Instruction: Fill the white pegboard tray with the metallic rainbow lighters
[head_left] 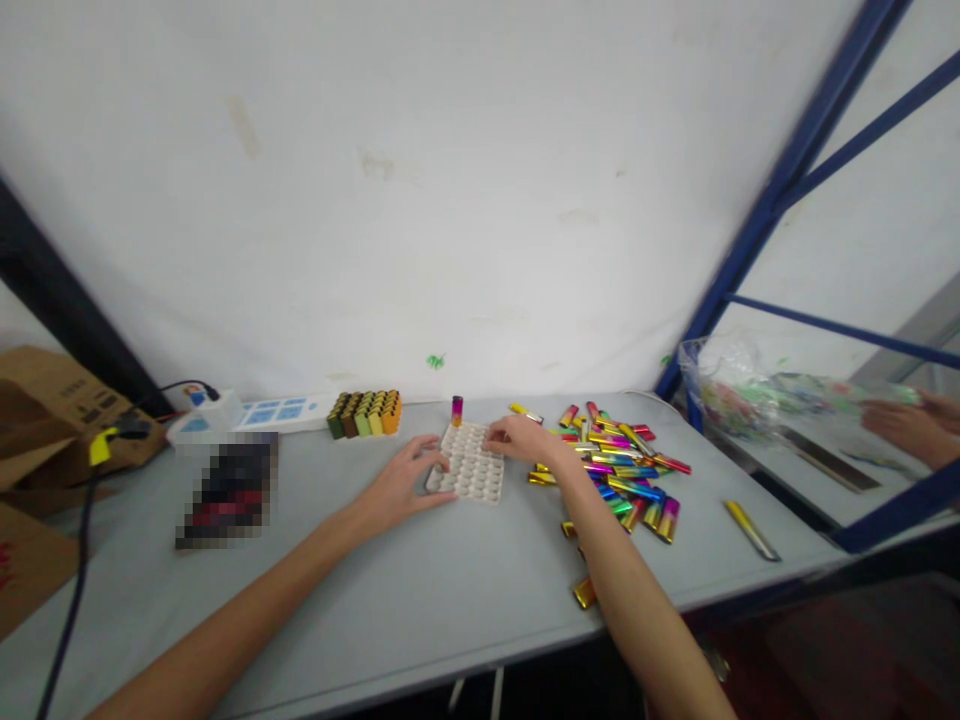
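Note:
A white tray [472, 475] with rows of round holes lies on the grey table. My left hand [411, 477] is at its left edge, thumb and fingers apart, with nothing visible between them. Over the tray's upper right part is my right hand [517, 440], its fingers bent down and close together; what they hold, if anything, is too small to make out. One purple and orange cylinder [457, 411] stands upright at the tray's back left corner. To the right lies a loose pile of shiny multicoloured cases [634, 487], partly behind my right forearm.
A block of upright green, yellow and orange pieces [365, 414] stands at the back left, beside a white power strip [285, 411]. Cardboard boxes [52, 430] are far left. A single yellow case [751, 530] lies right. Another person's hands [907, 425] show beyond the blue frame [750, 225].

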